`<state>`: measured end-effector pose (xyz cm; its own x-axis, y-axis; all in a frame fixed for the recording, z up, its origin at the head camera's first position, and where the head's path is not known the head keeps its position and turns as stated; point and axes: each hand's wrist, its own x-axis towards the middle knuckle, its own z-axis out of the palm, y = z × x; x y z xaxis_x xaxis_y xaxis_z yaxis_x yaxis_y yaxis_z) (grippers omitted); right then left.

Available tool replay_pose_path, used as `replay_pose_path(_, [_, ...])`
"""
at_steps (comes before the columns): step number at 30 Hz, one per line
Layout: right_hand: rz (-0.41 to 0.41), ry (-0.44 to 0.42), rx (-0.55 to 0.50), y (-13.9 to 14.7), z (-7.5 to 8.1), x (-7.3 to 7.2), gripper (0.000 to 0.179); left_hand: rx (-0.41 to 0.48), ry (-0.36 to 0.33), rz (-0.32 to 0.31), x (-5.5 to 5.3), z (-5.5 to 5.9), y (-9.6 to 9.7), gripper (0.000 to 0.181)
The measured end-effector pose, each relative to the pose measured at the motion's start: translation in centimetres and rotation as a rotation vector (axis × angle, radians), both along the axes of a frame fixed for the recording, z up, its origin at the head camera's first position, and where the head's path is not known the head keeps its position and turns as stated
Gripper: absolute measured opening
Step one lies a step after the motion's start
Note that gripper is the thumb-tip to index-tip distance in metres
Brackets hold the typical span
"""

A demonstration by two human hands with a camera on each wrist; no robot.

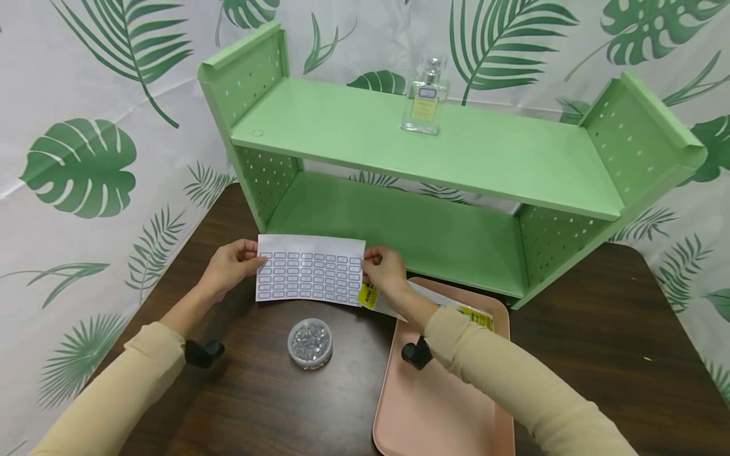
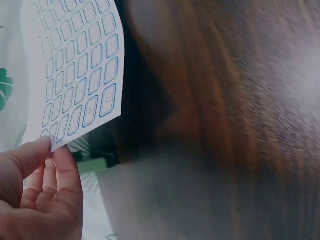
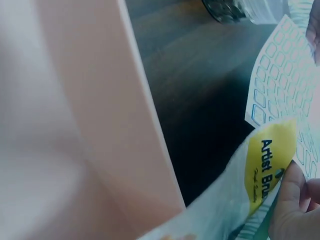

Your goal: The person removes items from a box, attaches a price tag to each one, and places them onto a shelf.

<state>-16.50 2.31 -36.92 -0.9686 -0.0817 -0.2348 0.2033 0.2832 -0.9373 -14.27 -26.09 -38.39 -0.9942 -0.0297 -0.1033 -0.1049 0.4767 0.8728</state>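
A white sheet of blue-bordered sticker labels (image 1: 310, 269) is held up above the table, slightly curved. My left hand (image 1: 230, 266) pinches its left edge between thumb and fingers; the left wrist view shows the thumb on the sheet's corner (image 2: 82, 75). At the opposite edge, my right hand (image 1: 388, 269) grips the sheet. A clear packet with a yellow "Artist Brush" label (image 3: 270, 155) touches the right thumb and stretches beneath that wrist across the tray; whether the fingers also pinch it I cannot tell. Below the sheet stands a round clear tub (image 1: 310, 343) of small shiny pieces.
A pink tray (image 1: 439, 405) lies at the right on the dark wood table (image 1: 251, 392). Behind the hands stands a green two-tier shelf (image 1: 342, 126), with a glass perfume bottle (image 1: 424, 104) bearing a label on its upper board. A leaf-patterned cloth (image 1: 63, 253) hangs behind.
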Motion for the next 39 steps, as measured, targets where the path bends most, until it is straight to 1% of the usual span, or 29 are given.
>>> replay_pose_path(2, [-0.006, -0.005, -0.015, 0.2, 0.1, -0.2, 0.017, 0.037, 0.008, -0.008, 0.0, 0.5, 0.1, 0.030])
replay_pose_path(5, [-0.012, -0.027, -0.056, 0.6, 0.1, -0.5, 0.017, 0.075, 0.010, -0.003, 0.1, 1.2, 0.0, 0.029])
replay_pose_path(9, [-0.020, -0.063, -0.109, 1.0, 0.0, -0.8, 0.019, 0.119, -0.003, 0.007, 0.1, 1.8, 0.1, 0.030])
replay_pose_path(11, [-0.026, -0.047, -0.103, 1.1, 0.2, -0.8, 0.022, 0.137, -0.008, 0.011, 0.2, 2.0, 0.3, 0.031])
replay_pose_path(12, [-0.032, -0.012, -0.082, 1.0, 0.3, -0.9, 0.024, 0.144, -0.010, 0.014, 0.2, 2.1, 0.3, 0.032])
replay_pose_path(14, [-0.053, 0.096, -0.028, 0.8, 0.5, -0.9, 0.026, 0.157, -0.010, 0.025, 0.3, 2.3, 0.5, 0.033])
replay_pose_path(17, [-0.092, 0.303, 0.058, 0.0, 1.2, -0.7, 0.027, 0.174, -0.008, 0.036, 0.4, 2.4, 0.7, 0.033])
replay_pose_path(18, [-0.095, 0.372, 0.085, -0.3, 1.4, -0.7, 0.027, 0.176, -0.005, 0.039, 0.5, 2.5, 0.8, 0.034])
replay_pose_path(19, [-0.088, 0.424, 0.093, -0.6, 1.6, -0.6, 0.026, 0.178, -0.002, 0.042, 0.5, 2.6, 0.9, 0.034])
replay_pose_path(22, [-0.041, 0.551, 0.126, -1.7, 2.1, -0.2, 0.023, 0.152, 0.006, 0.050, 0.5, 2.8, 1.0, 0.033])
replay_pose_path(24, [0.004, 0.606, 0.146, -2.4, 2.3, 0.0, 0.023, 0.125, 0.007, 0.055, 0.6, 3.0, 1.1, 0.032])
replay_pose_path(27, [0.054, 0.656, 0.183, -3.3, 2.4, 0.3, 0.020, 0.074, 0.003, 0.053, 0.7, 3.0, 1.2, 0.030])
replay_pose_path(30, [0.120, 0.664, 0.224, -4.1, 2.3, 0.6, 0.018, 0.041, -0.002, 0.052, 0.9, 2.9, 1.2, 0.029])
replay_pose_path(33, [0.208, 0.647, 0.263, -5.2, 2.0, 0.9, 0.019, 0.021, -0.001, 0.054, 1.0, 2.7, 1.2, 0.029])
replay_pose_path(36, [0.291, 0.620, 0.259, -6.4, 1.6, 1.2, 0.020, 0.022, 0.005, 0.045, 1.1, 2.5, 1.3, 0.031])
replay_pose_path(39, [0.347, 0.613, 0.229, -7.7, 1.3, 1.4, 0.021, 0.044, 0.010, 0.024, 1.1, 2.4, 1.5, 0.032])
